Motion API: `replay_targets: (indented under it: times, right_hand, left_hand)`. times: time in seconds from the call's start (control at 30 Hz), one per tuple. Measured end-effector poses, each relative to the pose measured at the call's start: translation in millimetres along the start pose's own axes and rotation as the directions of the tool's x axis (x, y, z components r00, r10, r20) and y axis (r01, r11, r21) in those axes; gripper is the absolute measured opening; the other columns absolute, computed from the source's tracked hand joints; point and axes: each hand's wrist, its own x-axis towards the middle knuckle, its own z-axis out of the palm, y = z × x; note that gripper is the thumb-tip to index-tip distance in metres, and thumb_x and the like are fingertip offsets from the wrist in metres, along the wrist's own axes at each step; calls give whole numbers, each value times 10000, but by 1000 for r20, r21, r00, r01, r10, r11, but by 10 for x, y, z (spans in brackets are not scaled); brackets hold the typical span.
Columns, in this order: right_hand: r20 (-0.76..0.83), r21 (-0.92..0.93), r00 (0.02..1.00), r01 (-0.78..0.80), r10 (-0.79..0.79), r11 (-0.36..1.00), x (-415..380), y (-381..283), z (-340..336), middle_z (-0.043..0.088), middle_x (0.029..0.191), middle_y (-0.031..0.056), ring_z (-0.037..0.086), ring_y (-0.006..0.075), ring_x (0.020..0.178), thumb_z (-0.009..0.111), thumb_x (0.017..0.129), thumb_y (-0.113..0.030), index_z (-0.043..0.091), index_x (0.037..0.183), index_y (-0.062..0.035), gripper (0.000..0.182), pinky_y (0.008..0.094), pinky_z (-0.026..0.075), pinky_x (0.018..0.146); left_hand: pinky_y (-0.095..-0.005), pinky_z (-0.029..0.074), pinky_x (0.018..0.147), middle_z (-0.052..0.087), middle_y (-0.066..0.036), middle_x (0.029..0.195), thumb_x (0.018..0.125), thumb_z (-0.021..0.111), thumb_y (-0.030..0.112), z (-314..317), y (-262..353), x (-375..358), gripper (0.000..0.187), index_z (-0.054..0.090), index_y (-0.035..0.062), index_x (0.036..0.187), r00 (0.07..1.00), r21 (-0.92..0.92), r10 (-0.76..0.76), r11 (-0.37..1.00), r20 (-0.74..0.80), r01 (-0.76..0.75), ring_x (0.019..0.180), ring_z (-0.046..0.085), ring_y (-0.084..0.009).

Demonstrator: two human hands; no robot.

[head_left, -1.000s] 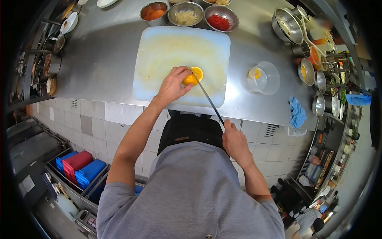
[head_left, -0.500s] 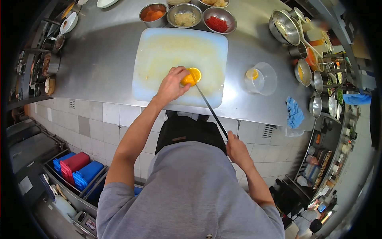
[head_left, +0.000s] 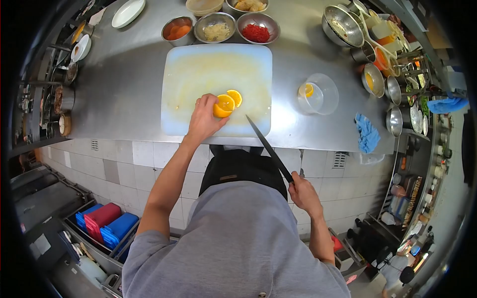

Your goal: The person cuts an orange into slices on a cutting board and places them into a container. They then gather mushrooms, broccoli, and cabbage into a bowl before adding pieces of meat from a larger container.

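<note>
My left hand (head_left: 204,118) is closed around a cut orange (head_left: 224,107) on the white cutting board (head_left: 198,64), its round cut face turned to the right. Just beyond that face lies an orange slice (head_left: 235,98), flat on the board. In my right hand (head_left: 304,192) is the handle of a long knife (head_left: 271,150). The blade points up and left, its tip over the board to the right of the orange and apart from it. To the right stands a clear plastic container (head_left: 328,94) with a piece of orange visible at its left side.
Behind the board stand metal bowls with orange pieces (head_left: 177,33), a pale chopped food (head_left: 217,33) and red shreds (head_left: 256,33). A blue cloth (head_left: 367,133) lies near the counter's right front edge. More bowls (head_left: 373,79) line the right side. A white plate (head_left: 128,13) sits back left.
The knife has moved right, out of the orange, with my right hand. A slice now lies separate from the orange in my left hand. The view has shifted slightly.
</note>
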Motion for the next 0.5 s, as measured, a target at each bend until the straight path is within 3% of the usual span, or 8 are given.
replay_targets:
  times: [0.17, 0.27, 0.5]
  right_hand:
    - [-97, 26, 995, 2, 0, 1000, -62, 82, 15, 612, 888, 275, 597, 498, 811, 541, 888, -29, 457, 1032, 13, 172, 551, 465, 698]
    - [-120, 42, 993, 3, 2, 999, -73, 132, 30, 609, 884, 273, 596, 496, 806, 545, 888, -30, 459, 1032, 12, 173, 551, 465, 692]
    - [-152, 58, 988, 32, -23, 998, -49, 149, 9, 611, 894, 266, 595, 497, 803, 545, 890, -30, 460, 1030, 8, 169, 558, 464, 676]
  left_hand:
    - [-409, 477, 932, 545, -162, 1167, 685, 864, 119, 38, -89, -156, 595, 465, 50, 1121, 997, -121, -50, 992, -60, 42, 1111, 540, -360]
    - [-411, 478, 928, 549, -164, 1166, 690, 861, 112, -8, 12, -99, 591, 452, 54, 1111, 997, -16, 50, 999, -53, -51, 1107, 549, -363]
    - [-410, 480, 931, 559, -176, 1160, 686, 863, 136, 46, 48, 17, 634, 443, 50, 1154, 999, -4, -7, 1000, 33, 7, 1081, 568, -367]
